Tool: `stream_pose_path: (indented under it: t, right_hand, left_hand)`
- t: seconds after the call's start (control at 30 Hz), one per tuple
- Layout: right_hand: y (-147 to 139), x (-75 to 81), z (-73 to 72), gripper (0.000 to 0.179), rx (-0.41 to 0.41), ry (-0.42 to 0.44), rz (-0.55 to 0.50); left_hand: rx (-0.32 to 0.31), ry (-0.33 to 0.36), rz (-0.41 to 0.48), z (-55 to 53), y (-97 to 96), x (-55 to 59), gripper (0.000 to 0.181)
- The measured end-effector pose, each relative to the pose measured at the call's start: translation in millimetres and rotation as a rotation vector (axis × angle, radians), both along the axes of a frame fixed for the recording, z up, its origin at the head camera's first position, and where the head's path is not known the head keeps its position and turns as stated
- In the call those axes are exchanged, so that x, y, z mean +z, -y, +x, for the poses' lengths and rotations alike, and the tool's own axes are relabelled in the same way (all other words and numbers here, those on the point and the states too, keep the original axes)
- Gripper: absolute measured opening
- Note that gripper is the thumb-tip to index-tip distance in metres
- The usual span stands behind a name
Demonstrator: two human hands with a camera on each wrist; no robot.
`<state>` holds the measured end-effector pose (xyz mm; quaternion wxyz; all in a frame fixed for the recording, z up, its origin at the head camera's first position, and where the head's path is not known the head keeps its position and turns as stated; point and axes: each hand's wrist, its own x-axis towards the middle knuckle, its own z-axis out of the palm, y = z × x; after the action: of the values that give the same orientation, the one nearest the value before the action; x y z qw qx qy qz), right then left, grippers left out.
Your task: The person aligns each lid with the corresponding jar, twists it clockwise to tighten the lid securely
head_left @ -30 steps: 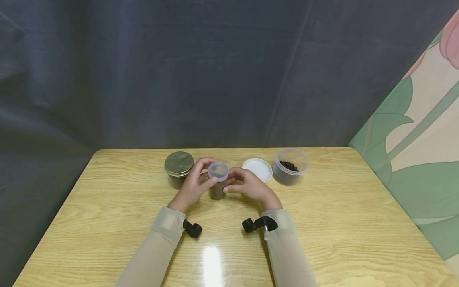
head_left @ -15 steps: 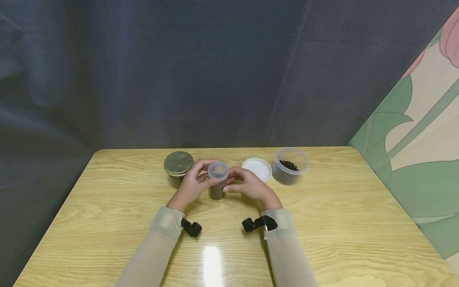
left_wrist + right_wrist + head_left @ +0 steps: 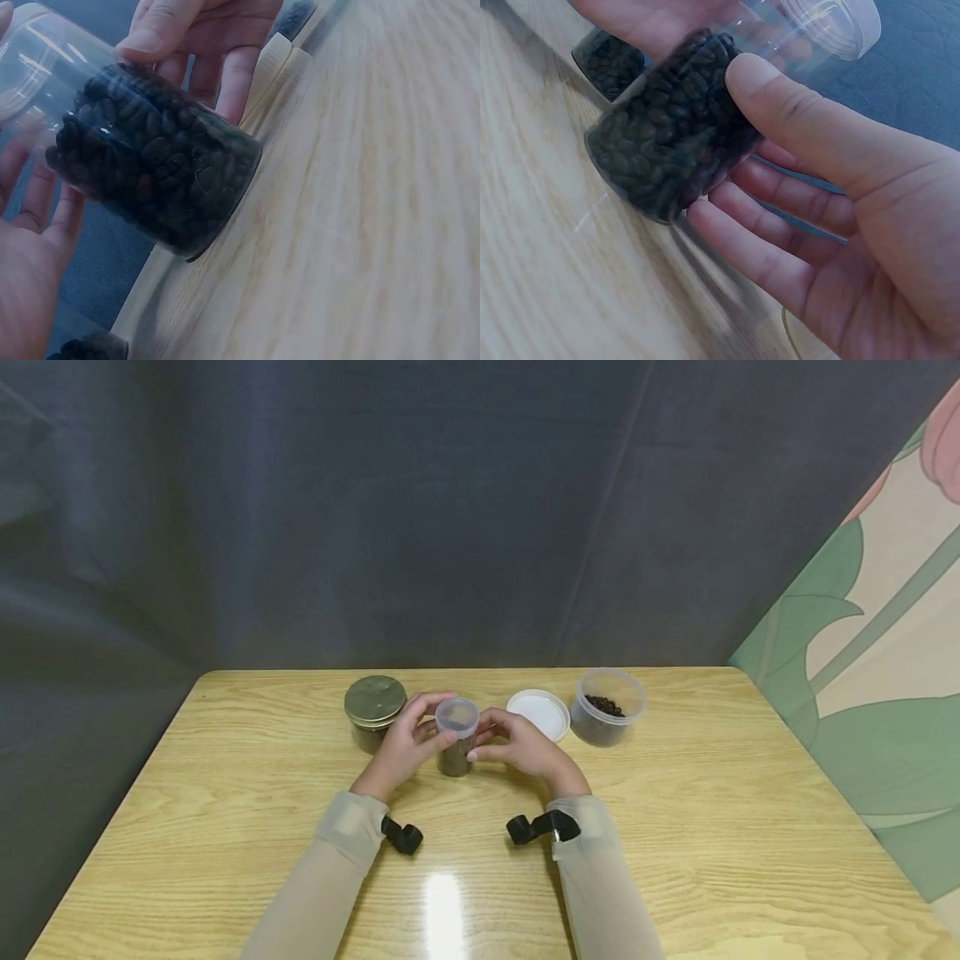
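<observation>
plastic jar (image 3: 455, 760) of dark beans (image 3: 161, 161) is standing on the desk (image 3: 720, 835), left grip (image 3: 403, 743) pinching it near the top and right grip (image 3: 525, 749) clasping its side, barely anything shifting since half a second ago, so the work is seemingly just steadying

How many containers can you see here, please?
3. A gold-lidded jar stands beside the left hand, a clear jar is held between it and the right hand, and an open tub stands right of the white lid. The hands might hide something small.
</observation>
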<state>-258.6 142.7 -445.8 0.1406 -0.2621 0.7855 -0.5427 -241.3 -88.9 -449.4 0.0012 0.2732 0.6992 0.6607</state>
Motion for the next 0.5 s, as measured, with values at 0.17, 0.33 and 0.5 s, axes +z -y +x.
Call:
stream_pose_path:
  t: [0.17,0.33,0.5]
  right_hand:
    - [0,0.5,1.1,0.031,0.002,-0.005,-0.001]
    - [1,-0.6,1.0,0.031,0.006,-0.008,-0.011]
    - [2,-1.1,0.9,0.031,-0.001,-0.006,-0.011]
  left_hand:
    - [-0.021,0.003,-0.021,-0.7,3.5,0.9,0.055]
    - [-0.032,0.031,-0.077,-2.2,10.1,3.3,0.066]
    - [-0.044,0.046,-0.169,-3.1,10.3,4.4,0.068]
